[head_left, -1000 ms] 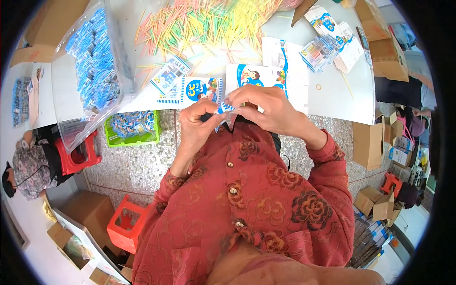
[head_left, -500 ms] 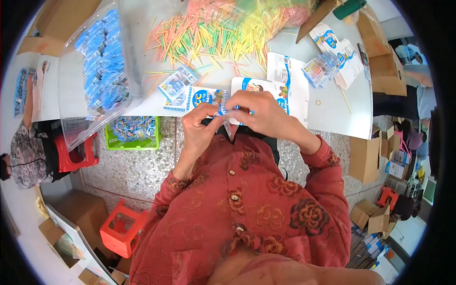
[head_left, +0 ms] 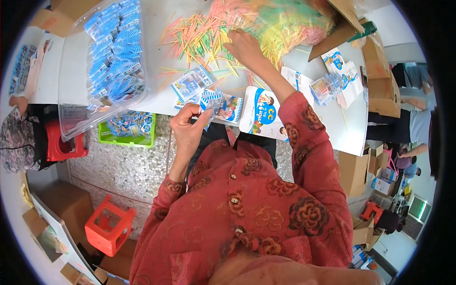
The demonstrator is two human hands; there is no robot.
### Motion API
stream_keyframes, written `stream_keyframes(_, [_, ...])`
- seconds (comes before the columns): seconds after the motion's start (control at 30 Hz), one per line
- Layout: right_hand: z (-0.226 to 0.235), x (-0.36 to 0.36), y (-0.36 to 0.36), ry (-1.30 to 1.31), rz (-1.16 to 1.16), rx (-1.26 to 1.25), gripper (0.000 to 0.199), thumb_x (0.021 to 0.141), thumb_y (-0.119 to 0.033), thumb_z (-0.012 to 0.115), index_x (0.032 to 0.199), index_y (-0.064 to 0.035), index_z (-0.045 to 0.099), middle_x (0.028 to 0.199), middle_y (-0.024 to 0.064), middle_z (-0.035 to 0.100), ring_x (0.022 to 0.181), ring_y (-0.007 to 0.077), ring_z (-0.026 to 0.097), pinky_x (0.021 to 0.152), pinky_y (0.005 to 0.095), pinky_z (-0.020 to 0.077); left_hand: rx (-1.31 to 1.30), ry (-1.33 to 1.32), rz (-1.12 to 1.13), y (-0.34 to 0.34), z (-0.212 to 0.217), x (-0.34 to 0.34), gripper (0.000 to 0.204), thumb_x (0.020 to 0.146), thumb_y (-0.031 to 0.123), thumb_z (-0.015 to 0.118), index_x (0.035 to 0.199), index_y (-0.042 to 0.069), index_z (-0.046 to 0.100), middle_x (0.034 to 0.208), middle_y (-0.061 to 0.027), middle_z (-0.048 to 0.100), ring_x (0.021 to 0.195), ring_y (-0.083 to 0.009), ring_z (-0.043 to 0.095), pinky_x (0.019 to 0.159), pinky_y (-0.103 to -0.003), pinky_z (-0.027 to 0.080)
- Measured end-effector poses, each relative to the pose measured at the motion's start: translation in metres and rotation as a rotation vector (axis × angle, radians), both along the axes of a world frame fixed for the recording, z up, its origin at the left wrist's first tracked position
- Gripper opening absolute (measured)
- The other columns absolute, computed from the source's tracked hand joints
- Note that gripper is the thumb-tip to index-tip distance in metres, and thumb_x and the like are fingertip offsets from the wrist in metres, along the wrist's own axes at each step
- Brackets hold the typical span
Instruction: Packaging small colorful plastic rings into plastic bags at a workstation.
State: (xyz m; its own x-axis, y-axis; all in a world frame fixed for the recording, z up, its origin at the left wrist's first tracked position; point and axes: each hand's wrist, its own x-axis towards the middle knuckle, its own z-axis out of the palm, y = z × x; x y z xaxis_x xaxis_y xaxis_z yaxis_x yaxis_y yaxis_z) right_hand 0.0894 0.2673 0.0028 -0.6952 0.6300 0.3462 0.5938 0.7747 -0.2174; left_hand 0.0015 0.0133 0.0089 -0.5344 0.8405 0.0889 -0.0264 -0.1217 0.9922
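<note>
My left hand [head_left: 186, 127] is near the table's front edge, its thumb and fingers pinching a small blue-and-white plastic packet [head_left: 212, 100]. Farther off, my right hand [head_left: 245, 49] reaches over the pile of thin coloured plastic sticks [head_left: 199, 38]. Its fingers are curled together at the sticks; whether one is between them is hidden. Between my hands and the pile lie another clear blue-edged packet [head_left: 192, 83] and a printed packet [head_left: 230, 108]. A flattened white-and-blue printed carton [head_left: 261, 111] lies beneath my right forearm.
On the left, a clear plastic bin [head_left: 145, 71] holds many blue packets and overhangs the table edge. Below it is a green crate [head_left: 151, 137] of packets. Red stools [head_left: 109, 225] stand on the floor. More packets [head_left: 327, 88] and a cardboard box [head_left: 382, 85] are at the right.
My right hand has left the packet and moved away from me to the stick pile. My left hand has stayed near the table edge with the packet, shifting slightly left.
</note>
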Motion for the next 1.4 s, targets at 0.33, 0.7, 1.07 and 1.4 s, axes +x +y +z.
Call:
stream_keyframes(0.33, [0.006, -0.042, 0.011, -0.404, -0.098, 0.06, 0.011, 0.073, -0.009, 0.058, 0.075, -0.0032, 0.067, 0.083, 0.0162, 0.064, 0.08, 0.0292, 0.065, 0.064, 0.0382, 0.053, 0.006, -0.017, -0.035, -0.005, -0.001, -0.005, 0.008, 0.075, 0.0, 0.069, 0.073, -0.001, 0.061, 0.07, 0.0009, 0.055, 0.064, -0.0047, 0.046, 0.058, -0.019, 0.037])
stream_keyframes(0.7, [0.006, -0.068, 0.016, -0.421, -0.129, -0.015, 0.015, 0.076, -0.01, 0.056, 0.084, -0.0055, 0.068, 0.089, 0.0131, 0.067, 0.086, 0.0266, 0.066, 0.068, 0.0378, 0.053, -0.005, -0.084, -0.069, -0.007, -0.008, -0.002, 0.009, 0.075, -0.002, 0.07, 0.075, 0.001, 0.061, 0.074, 0.002, 0.055, 0.067, -0.0048, 0.044, 0.062, -0.019, 0.036])
stream_keyframes(1.07, [0.005, -0.07, -0.006, -0.392, -0.168, -0.089, 0.014, 0.074, -0.007, 0.058, 0.085, -0.0035, 0.067, 0.091, 0.0148, 0.066, 0.087, 0.0282, 0.065, 0.069, 0.0379, 0.0534, 0.013, -0.056, -0.018, -0.007, -0.01, 0.0, 0.013, 0.075, 0.003, 0.071, 0.071, 0.0, 0.059, 0.066, 0.0042, 0.049, 0.058, -0.0024, 0.038, 0.052, -0.018, 0.03])
stream_keyframes(1.4, [-0.01, -0.051, 0.003, -0.212, -0.192, -0.125, 0.015, 0.073, -0.007, 0.055, 0.084, -0.0011, 0.064, 0.089, 0.0167, 0.064, 0.082, 0.032, 0.064, 0.069, 0.0409, 0.0521, 0.023, -0.034, -0.007, -0.012, -0.011, 0.001, 0.014, 0.075, 0.002, 0.071, 0.071, 0.001, 0.058, 0.066, 0.0041, 0.049, 0.058, -0.0023, 0.038, 0.052, -0.018, 0.031])
